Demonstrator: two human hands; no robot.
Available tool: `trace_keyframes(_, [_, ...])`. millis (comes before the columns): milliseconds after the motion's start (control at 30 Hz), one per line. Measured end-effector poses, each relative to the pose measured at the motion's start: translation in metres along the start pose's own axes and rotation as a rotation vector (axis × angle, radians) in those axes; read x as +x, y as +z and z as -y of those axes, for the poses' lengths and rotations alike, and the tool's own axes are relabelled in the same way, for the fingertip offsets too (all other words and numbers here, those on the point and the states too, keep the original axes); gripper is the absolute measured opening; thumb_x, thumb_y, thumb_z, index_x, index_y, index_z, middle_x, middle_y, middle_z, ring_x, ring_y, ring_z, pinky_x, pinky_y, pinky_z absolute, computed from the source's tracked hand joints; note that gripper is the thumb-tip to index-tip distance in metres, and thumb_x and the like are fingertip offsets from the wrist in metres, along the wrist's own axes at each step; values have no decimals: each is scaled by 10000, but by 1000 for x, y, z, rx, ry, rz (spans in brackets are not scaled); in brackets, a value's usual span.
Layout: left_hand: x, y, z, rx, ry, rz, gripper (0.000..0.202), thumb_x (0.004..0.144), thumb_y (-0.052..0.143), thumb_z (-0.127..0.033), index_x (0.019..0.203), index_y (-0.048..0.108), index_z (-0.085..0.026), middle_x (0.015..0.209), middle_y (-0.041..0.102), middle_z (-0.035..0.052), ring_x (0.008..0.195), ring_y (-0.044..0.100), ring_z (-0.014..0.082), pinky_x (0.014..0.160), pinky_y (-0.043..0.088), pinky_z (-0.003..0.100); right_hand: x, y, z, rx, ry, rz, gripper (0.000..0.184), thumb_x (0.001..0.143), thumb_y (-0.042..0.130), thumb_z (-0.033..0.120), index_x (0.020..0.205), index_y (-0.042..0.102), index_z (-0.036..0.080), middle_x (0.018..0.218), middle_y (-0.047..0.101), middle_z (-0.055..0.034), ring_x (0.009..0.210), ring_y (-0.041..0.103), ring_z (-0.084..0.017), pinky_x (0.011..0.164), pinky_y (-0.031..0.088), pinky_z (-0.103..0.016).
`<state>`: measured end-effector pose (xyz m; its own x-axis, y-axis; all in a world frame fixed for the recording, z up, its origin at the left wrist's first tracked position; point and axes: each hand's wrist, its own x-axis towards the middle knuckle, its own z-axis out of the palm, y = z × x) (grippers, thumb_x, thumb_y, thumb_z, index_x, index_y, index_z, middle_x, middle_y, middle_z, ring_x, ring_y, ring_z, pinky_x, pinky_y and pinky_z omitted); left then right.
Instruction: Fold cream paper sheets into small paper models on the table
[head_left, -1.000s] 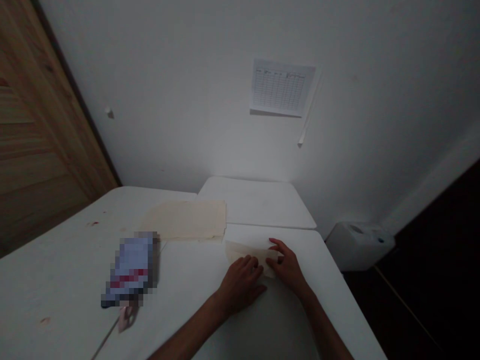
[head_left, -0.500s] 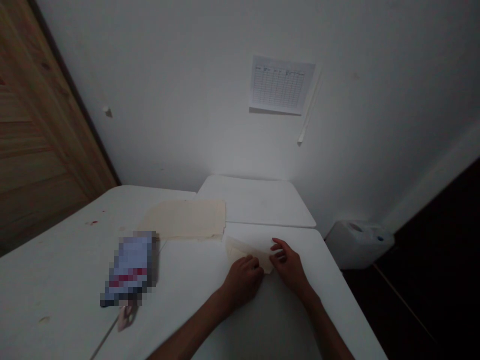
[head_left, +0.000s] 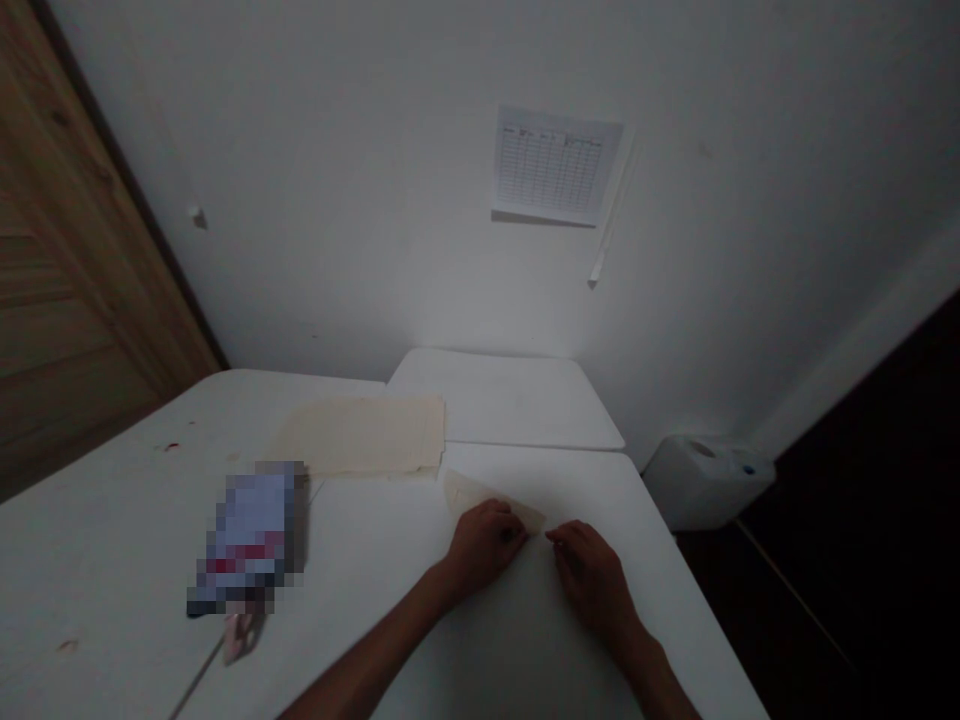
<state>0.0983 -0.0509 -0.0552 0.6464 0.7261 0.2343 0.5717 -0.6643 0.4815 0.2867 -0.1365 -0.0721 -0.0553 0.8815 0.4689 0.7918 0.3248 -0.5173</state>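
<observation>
A small, thin beige sheet (head_left: pixel 463 490), folded to a pointed shape, lies on the white table. My left hand (head_left: pixel 487 545) rests over its near side, fingers curled and closed on it. Just off the sheet's right tip is my right hand (head_left: pixel 596 575), with bent fingers drawn together; whether anything is between the fingertips is hidden. Behind and to the left, a stack of thin beige sheets (head_left: pixel 367 435) lies flat, apart from both hands.
The white table (head_left: pixel 360 620) carries a blurred-out blue and red item (head_left: pixel 251 530) at left, with a pinkish object (head_left: pixel 241 635) by it. A white board (head_left: pixel 510 395) meets the wall. A white plastic container (head_left: pixel 701 485) stands right of the table. A printed sheet (head_left: pixel 556 168) hangs above.
My right hand has drawn back slightly towards me, off the folded sheet's right end, and its fingers have come together. My left hand stays on the sheet. The whole view has shifted a little.
</observation>
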Motion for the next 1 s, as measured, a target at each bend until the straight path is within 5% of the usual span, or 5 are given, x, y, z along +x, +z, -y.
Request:
trace_keyframes(600, [10,6,4,-7,-130,19,197,835,551,-279,771,707,-176,781,655,36,740,594,177,704,419,277,10,3,10,-312,-58,160,337,887,498,116,1178,610,244,992,583,-65,910,514,-215,826,429,-347])
trace_keyframes(1000, [3,4,7,-71,-38,-27,182,850,507,-146,869,686,-168,853,623,46,764,579,160,714,442,254,16,0,15,-424,-16,224,322,897,504,162,1184,609,263,1014,570,-67,923,502,-213,811,385,-331])
